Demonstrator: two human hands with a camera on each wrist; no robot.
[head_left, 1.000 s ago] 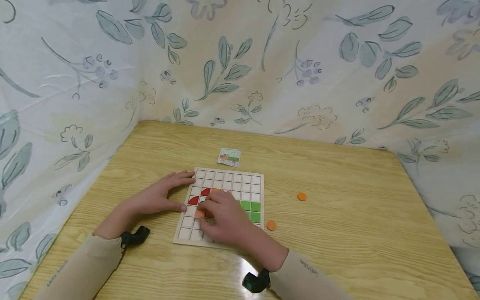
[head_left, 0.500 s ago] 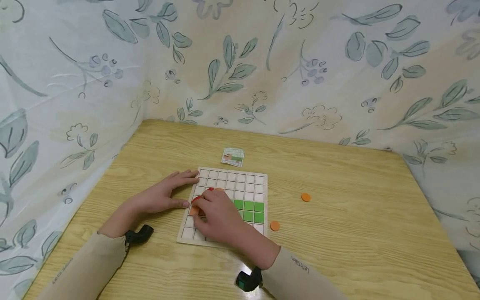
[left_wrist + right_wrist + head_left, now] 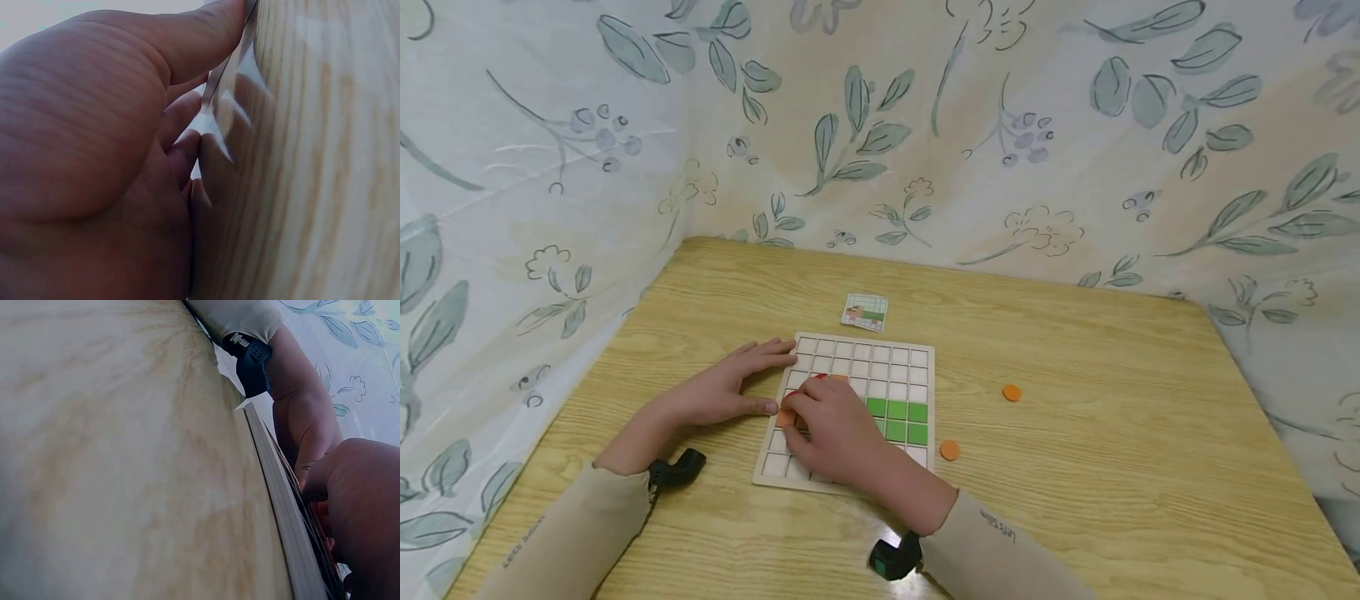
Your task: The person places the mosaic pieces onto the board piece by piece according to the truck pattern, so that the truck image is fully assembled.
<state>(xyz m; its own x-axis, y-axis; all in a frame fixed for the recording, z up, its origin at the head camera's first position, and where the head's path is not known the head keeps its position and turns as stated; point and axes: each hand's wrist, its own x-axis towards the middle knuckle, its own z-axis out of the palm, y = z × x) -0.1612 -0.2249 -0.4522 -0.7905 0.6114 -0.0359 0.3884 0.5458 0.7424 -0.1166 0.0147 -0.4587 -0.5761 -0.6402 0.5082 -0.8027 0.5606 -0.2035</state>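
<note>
Here, grid board (image 3: 895, 360), green tiles (image 3: 897, 421) inside

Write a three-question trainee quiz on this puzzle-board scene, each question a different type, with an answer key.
1. True or false: the left hand lies flat at the left edge of the square wooden grid board.
2. Multiple choice: how many round orange discs lie loose on the wooden table, right of the board? A) none B) two C) five
3. Fill in: the block of filled squares beside the right hand is coloured ____.

Key: 1 true. 2 B; the second disc lies farther right. 3 green.
</note>
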